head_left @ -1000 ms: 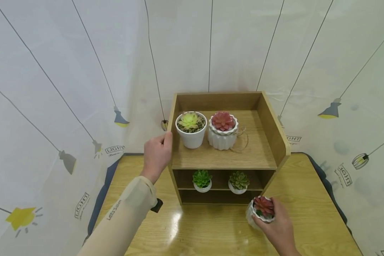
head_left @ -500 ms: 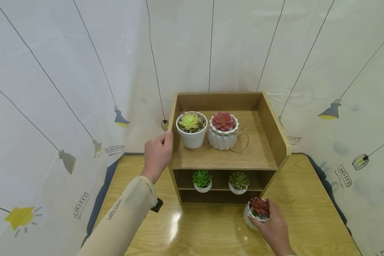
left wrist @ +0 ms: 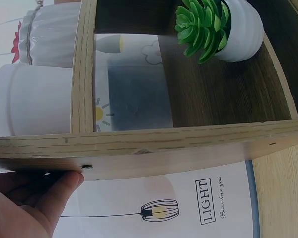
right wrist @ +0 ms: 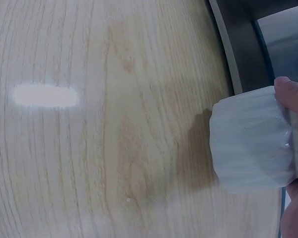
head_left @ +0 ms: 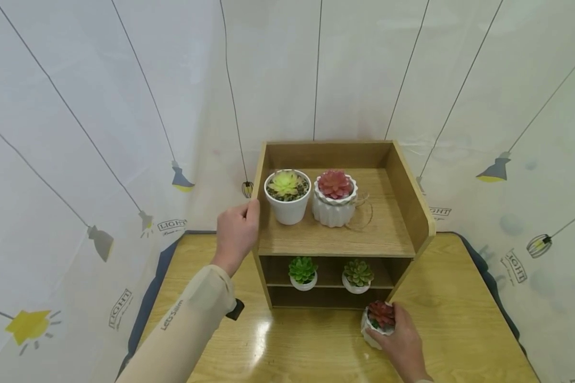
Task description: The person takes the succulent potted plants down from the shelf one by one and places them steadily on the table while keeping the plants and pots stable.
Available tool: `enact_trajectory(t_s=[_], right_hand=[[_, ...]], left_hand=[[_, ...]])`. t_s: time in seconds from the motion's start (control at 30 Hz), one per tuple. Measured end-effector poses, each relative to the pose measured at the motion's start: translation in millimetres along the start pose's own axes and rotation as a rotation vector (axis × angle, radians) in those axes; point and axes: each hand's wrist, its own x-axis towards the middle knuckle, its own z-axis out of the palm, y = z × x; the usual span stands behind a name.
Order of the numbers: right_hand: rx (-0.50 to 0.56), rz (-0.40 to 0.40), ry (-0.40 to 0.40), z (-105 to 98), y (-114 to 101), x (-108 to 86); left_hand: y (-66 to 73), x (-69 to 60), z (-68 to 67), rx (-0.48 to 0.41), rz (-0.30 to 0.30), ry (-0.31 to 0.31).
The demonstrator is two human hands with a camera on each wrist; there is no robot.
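A small wooden shelf (head_left: 335, 248) stands on the table, and my left hand (head_left: 237, 232) grips the upper edge of its left side panel. In the left wrist view the thumb of my left hand (left wrist: 39, 203) presses that panel from outside. Low by the shelf's front right corner, my right hand (head_left: 403, 343) holds a potted red succulent (head_left: 380, 314) by its white ribbed pot. In the right wrist view the pot (right wrist: 251, 141) casts a shadow on the table; whether it touches the table I cannot tell.
On the top board stand a yellow-green potted succulent (head_left: 289, 197) and a red potted succulent (head_left: 335, 199) tied with twine. Two small green succulents, one left (head_left: 303, 274) and one right (head_left: 358, 276), sit on the middle shelf. Below lies the bottom compartment (head_left: 316, 297). A printed curtain surrounds the table (head_left: 287, 351).
My right hand has moved the potted red succulent slightly left, towards the shelf's front. My left hand keeps its place on the side panel.
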Motion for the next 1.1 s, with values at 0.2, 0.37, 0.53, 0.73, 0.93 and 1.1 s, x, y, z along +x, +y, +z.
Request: enact_trajectory(t_s=[0.2, 0.37, 0.53, 0.73, 0.93, 1.1], right_hand=[[-0.017, 0.019, -0.030, 8.0, 3.9, 0.0], [-0.019, 0.017, -0.027, 11.0, 5.8, -0.6], [-0.018, -0.006, -0.010, 13.2, 8.1, -3.0], [-0.033, -0.033, -0.005, 15.5, 9.6, -1.5], [-0.063, -0.091, 0.045, 16.7, 10.2, -1.8], [-0.067, -0.110, 0.067, 17.2, 11.9, -2.6]], left_hand=[[-1.0, -0.5, -0.2, -0.003, -0.018, -0.014], [-0.4, 0.0, -0.3, 0.012, 0.000, 0.004], [-0.6, -0.4, 0.0, 0.006, 0.006, 0.009], [-2.0, -0.4, -0.9, -0.006, -0.007, -0.005], [-1.7, -0.1, -1.2, -0.005, -0.024, -0.010], [-1.4, -0.4, 0.0, -0.007, -0.019, -0.012]])
